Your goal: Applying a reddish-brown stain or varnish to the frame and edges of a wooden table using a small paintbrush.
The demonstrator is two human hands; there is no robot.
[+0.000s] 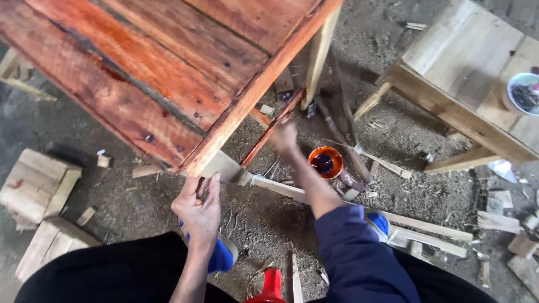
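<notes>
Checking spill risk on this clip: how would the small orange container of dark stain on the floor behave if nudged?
The orange container looks small and light, so it would probably slide or tip easily. It is open-topped, so the dark liquid would likely slosh out. The littered dirt floor gives it an uneven footing.

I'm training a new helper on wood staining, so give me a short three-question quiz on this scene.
1. True or false: the left hand grips the corner of the red-stained table.
2. Which thing lies nearest the right hand? A) the orange tub of dark stain B) the white bowl C) the stack of pale wood blocks
3. Fill in: the unstained table at the right carries a white ____.

Key: 1 true. 2 A; the hand reaches under the stained table, blurred, so what it holds cannot be told. 3 bowl.
</notes>
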